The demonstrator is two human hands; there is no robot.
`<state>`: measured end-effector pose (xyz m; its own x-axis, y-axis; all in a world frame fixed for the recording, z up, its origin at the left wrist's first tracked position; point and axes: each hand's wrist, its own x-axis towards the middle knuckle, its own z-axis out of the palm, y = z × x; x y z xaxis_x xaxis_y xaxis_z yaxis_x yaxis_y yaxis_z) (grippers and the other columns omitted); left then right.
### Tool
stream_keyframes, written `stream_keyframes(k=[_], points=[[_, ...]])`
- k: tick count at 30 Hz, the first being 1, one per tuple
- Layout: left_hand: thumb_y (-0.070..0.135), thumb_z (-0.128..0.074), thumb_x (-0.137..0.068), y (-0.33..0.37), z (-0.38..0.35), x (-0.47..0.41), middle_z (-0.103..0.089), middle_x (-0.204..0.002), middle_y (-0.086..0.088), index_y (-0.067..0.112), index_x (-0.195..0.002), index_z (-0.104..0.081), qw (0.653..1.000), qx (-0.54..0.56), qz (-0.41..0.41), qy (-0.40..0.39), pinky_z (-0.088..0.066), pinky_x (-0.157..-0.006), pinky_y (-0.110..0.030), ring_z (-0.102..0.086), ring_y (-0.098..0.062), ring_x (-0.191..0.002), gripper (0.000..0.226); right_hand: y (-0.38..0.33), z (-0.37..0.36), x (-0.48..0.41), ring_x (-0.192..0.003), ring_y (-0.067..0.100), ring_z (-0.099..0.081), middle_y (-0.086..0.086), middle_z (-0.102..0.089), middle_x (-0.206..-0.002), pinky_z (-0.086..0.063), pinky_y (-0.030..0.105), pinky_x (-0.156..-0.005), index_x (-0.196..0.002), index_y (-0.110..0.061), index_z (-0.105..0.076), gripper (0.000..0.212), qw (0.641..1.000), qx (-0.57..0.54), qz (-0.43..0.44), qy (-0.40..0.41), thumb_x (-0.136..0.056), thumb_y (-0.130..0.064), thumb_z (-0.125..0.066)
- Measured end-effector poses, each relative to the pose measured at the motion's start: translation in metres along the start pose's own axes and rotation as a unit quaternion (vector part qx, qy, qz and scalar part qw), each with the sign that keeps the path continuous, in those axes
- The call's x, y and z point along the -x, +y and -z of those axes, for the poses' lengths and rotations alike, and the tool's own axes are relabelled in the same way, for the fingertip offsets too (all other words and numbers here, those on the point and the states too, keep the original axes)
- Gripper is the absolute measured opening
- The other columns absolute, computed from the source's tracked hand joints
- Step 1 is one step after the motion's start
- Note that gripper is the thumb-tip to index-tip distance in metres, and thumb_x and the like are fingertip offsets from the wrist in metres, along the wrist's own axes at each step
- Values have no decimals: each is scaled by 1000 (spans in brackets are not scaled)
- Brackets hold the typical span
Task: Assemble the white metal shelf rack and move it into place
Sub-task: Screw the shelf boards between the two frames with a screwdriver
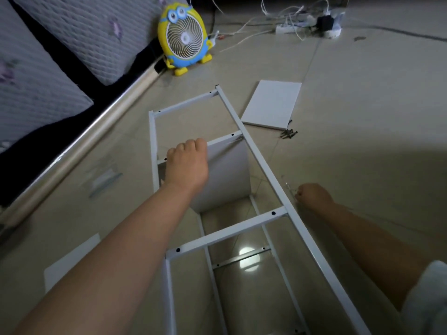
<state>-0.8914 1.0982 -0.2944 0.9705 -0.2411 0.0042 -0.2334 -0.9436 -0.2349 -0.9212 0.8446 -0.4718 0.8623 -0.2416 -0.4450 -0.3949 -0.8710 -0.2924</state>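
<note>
Tiled floor (362, 117); left hand (187, 163) curled around rack crossbar (223, 139); right hand (312, 195) curled, contents unclear

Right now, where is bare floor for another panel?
Widest bare tile: right of the rack frame, past the right hand, below the screws and loose panel. Crowded around the fan and cable tangle. Lower left holds a second panel.

No legible text, label, brand, number or sign anywhere in view.
</note>
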Motion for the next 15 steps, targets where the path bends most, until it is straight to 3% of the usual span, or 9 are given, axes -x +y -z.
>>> stream_keyframes(k=[5,11,13,15], points=[[9,-35,-92,0,1,0,-50,-121,-17,17,-140,-25,1000,-6,-5,-3,-36,-85,-38,-48,-34,-108,50,-11,-27,-3,-98,31,-61,16,-62,-109,-48,34,-80,-104,-6,-63,25,1000,-7,-8,28,-91,-15,-44],[14,-33,-97,5,1,-7,-50,-122,-13,11,-125,-39,1000,-7,26,6,-34,-84,-38,-47,-33,-110,29,-4,-41,-7,-104,27,-59,11,-58,-115,-47,35,-86,-115,-11,-56,26,999,33,1,24,-93,-16,-43],[11,-36,-96,8,4,-11,-51,-122,-13,8,-120,-42,1000,5,10,1,-34,-81,-37,-48,-32,-109,25,2,-42,-4,-101,27,-60,11,-61,-111,-48,35,-83,-111,-10,-59,25,1000,27,3,9,-92,-17,-45],[12,-34,-96,7,6,-16,-52,-120,-15,6,-117,-42,1000,1,-9,-5,-33,-75,-35,-51,-33,-105,22,-1,-31,0,-90,30,-62,14,-64,-95,-46,33,-72,-91,-7,-63,25,999,-22,0,29,-92,-24,-44]])
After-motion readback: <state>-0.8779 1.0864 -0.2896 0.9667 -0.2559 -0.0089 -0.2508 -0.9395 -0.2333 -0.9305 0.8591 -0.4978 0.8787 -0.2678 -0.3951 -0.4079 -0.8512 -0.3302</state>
